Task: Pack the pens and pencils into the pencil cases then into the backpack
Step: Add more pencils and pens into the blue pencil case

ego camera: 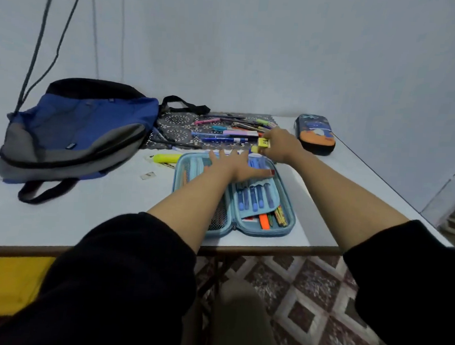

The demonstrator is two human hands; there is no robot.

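Observation:
A light blue pencil case (288,202) lies open in the middle of the table, with blue pens in its loops and an orange marker and pencils in its lower pocket. My left hand (235,164) presses flat on its upper half, fingers spread. My right hand (278,144) grips a small yellow item (262,144) just beyond the case. Several loose pens and markers (231,131) lie on a patterned mat (176,126). A blue and grey backpack (76,136) lies at the left. A second, dark pencil case (315,133) sits shut at the back right.
A yellow highlighter (166,158) and a small white eraser (147,176) lie left of the open case. The table's (85,217) front edge runs just below the case; its right edge slants past the dark case. Cords hang along the wall above the backpack.

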